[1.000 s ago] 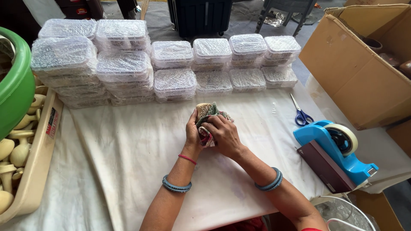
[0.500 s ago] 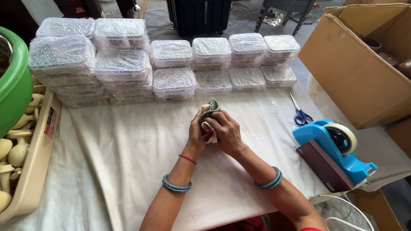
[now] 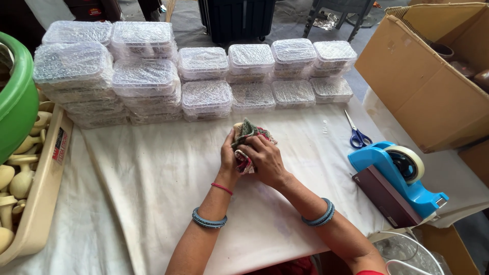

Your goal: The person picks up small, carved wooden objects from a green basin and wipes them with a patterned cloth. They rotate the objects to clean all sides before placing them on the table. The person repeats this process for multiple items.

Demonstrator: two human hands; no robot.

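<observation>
White cloth covers the work table (image 3: 153,193), and near its middle both hands meet around a small bundle of patterned red, green and white fabric (image 3: 249,133) wrapped over a pale rounded object whose tip shows at the upper left of the bundle. The left hand (image 3: 228,157) cups the bundle from its left side with fingers curled close against it, while the right hand (image 3: 265,160) lies over it from the right and below, fingers bent tight onto the fabric. The bundle's long axis runs roughly from the person toward the far edge of the table, tilted slightly right, with its loose gathered end pointing away toward the stacked boxes. Behind it, well apart from the hands, stand rows of clear plastic lidded boxes filled with bubble wrap (image 3: 206,97), piled higher on the left. To the right lie blue-handled scissors (image 3: 358,133) and, nearer the table edge, a blue tape dispenser with a roll of pale tape (image 3: 402,175). An open brown cardboard carton (image 3: 433,86) stands beyond it. At the left, a cream plastic tray holding pale wooden mushroom-shaped pieces (image 3: 35,214) sits beside a green plastic tub (image 3: 18,102).
</observation>
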